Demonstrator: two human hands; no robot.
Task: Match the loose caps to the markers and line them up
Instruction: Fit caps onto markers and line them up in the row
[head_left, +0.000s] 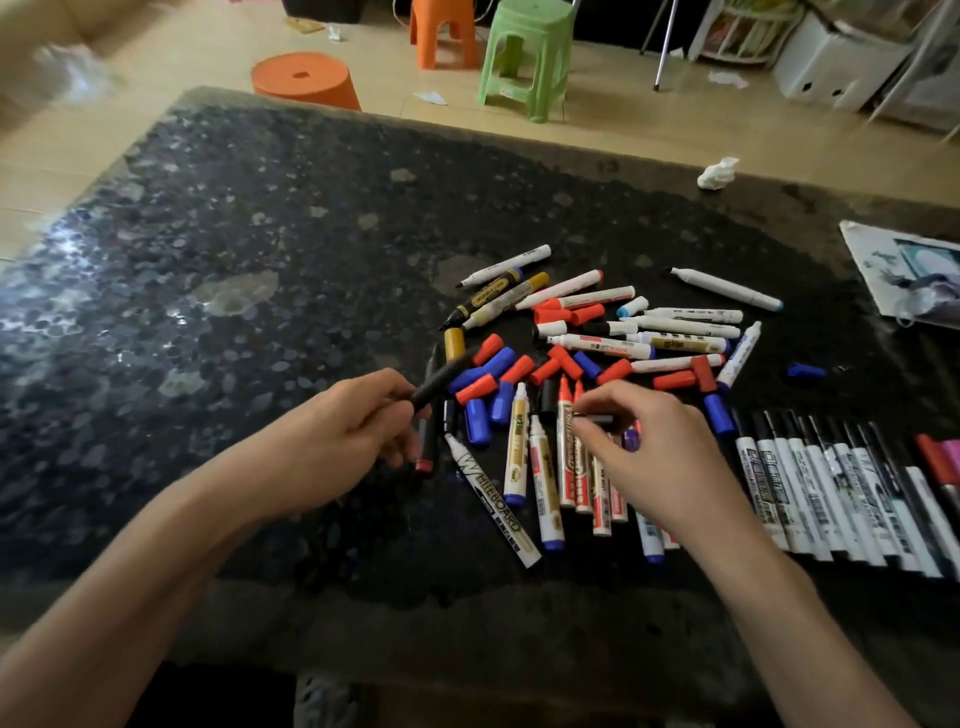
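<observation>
Markers and loose caps lie jumbled in the middle of the dark speckled table, red and blue caps mixed among white barrels. My left hand is curled round a black marker, which sticks out of my fist, slanting up and to the right over the near edge of the pile. My right hand hovers over some uncapped red-tipped markers, thumb and fingertips pinched on a short dark cap. The two hands are apart, with a few markers lying between them.

To my right, a row of capped markers lies side by side, touching, black caps pointing away from me; a red marker sits at its far end. One blue cap lies alone beyond the row, and a white marker rests apart from the pile. A crumpled tissue sits at the table's far edge. A green stool stands on the floor behind.
</observation>
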